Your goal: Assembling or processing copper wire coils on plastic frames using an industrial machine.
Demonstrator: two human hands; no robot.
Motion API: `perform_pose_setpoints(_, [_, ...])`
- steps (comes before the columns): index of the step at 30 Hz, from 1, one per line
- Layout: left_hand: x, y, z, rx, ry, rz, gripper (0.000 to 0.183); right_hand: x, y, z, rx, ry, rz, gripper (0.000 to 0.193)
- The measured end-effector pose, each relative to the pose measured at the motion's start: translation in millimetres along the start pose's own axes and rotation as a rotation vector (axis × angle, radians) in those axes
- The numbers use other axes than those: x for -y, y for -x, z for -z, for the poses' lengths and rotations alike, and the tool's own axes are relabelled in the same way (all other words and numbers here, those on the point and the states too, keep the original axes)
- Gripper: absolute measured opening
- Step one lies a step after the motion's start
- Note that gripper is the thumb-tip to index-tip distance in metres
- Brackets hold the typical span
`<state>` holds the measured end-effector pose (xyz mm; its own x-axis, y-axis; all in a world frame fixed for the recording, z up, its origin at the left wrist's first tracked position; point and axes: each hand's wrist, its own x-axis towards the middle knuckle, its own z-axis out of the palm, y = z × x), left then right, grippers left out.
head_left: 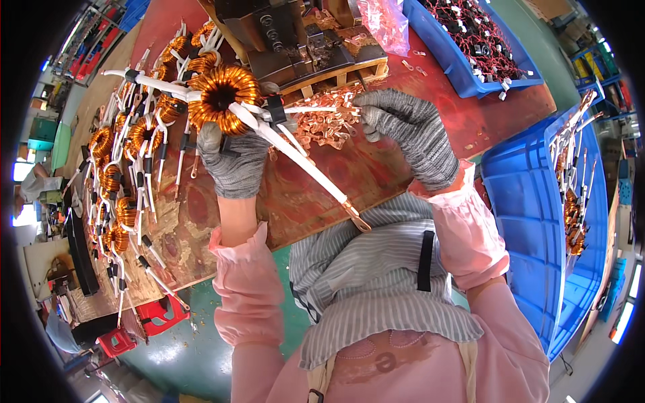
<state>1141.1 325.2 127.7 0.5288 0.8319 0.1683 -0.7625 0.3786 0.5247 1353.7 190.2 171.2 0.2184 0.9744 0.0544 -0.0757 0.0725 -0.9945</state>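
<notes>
My gloved left hand [234,161] is closed round a copper toroidal coil [227,94], held above the table's edge. White-sleeved leads stick out of the coil on several sides. One long lead [302,160] slants toward me and ends in a copper terminal lug [359,223]. Another lead [312,109] points right, over a heap of loose copper lugs [329,129]. At its tip my gloved right hand [410,131] has thumb and fingers pinched together; the fingers hide the very end. Black bands sit on the leads near the coil.
A dark metal press [282,47] stands on a wooden pallet beyond my hands. Many similar coils [126,211] lie along the table's left. A blue tray [463,84] of red-wired parts sits far right; a blue crate [527,221] with more coils stands beside my right arm.
</notes>
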Motion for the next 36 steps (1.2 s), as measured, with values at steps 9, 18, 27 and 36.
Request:
perform_pose_setpoints(9, [-0.4, 4.4, 5.4, -0.026, 0.025, -0.007, 0.062, 5.5, 2.6, -3.5, 0.038, 0.012, -0.001, 0.020])
perform_pose_setpoints(18, [-8.6, -4.0, -8.2, -0.069, -0.114, -0.003, 0.077, 13.3, -23.0, -1.2, 0.119, 0.127, 0.060, 0.025])
perform_pose_setpoints(27, [1.2, 2.6, -16.0, -0.036, -0.094, 0.010, 0.076, -3.0, -42.5, 21.7, 0.262, 0.148, 0.294, 0.024])
perform_pose_setpoints(36, [3.7, 3.6, -16.3, -0.084, -0.298, -0.168, 0.067, -1.2, -53.0, 13.2, 0.151, -0.120, 0.122, 0.022])
